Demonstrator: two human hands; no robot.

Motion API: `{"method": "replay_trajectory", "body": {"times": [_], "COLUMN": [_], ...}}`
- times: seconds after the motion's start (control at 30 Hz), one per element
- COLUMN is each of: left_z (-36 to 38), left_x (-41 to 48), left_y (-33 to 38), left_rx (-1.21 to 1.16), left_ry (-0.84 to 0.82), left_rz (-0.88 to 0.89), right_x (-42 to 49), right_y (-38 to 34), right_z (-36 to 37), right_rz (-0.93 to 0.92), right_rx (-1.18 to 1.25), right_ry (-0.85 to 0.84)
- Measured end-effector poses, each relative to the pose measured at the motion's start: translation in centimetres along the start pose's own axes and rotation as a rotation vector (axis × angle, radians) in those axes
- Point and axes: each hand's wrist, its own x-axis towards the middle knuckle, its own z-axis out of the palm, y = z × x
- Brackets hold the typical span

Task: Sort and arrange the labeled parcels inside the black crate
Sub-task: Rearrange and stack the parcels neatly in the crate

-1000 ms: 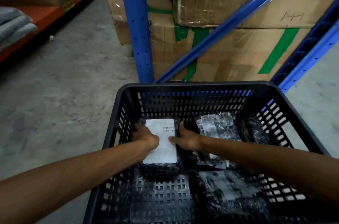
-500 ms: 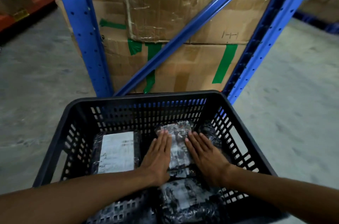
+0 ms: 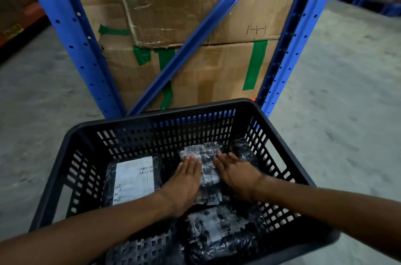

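A black slotted crate (image 3: 152,119) sits on the floor in front of me with several dark wrapped parcels inside. My left hand (image 3: 184,184) and my right hand (image 3: 235,174) lie flat, fingers together and extended, on either side of a shiny plastic-wrapped parcel (image 3: 206,162) at the back middle. A parcel with a large white label (image 3: 133,178) lies flat at the left. Another wrapped parcel (image 3: 217,232) lies at the near side, and a dark one (image 3: 245,153) is tucked against the right wall.
A blue steel rack upright (image 3: 71,32) and a diagonal brace (image 3: 195,41) stand just behind the crate. Behind them are stacked cardboard boxes (image 3: 195,4) with green tape. Grey concrete floor (image 3: 347,102) lies on both sides.
Both hands left the white-labelled parcel at the left and moved right onto the shiny parcel at the back middle. The view swung left and lowered slightly.
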Motion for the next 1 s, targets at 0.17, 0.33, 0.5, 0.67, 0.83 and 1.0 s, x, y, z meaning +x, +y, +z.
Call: {"method": "replay_trajectory", "body": {"times": [0.17, 0.33, 0.5, 0.67, 0.83, 1.0], "left_z": [-5.1, -8.1, -7.7, -4.8, -3.3, -2.6], "left_x": [-4.9, -8.3, -11.8, -14.7, -14.2, -12.3], "left_y": [-3.6, -4.4, -6.8, -8.5, -9.6, -9.9], "left_rx": [-0.644, -1.315, -1.703, -1.691, -1.529, -1.083], "left_ry": [0.166, 0.438, 0.387, 0.571, 0.617, 0.365], "left_rz": [0.124, -0.359, -0.738, -0.856, -0.765, -0.773], "right_x": [-3.5, -4.6, -2.0, 2.3, 6.6, 7.3], "right_y": [4.7, 2.9, -4.2, -8.0, -9.6, -12.9], "right_z": [-8.8, -11.0, -9.7, -11.1, -12.5, -9.3], "right_rz": [-0.044, 0.165, 0.157, 0.325, 0.389, 0.291], "right_rx": [0.839, 1.956, 2.158, 2.094, 2.034, 1.843], "right_ry": [0.021, 0.05, -0.17, -0.039, 0.128, 0.029]}}
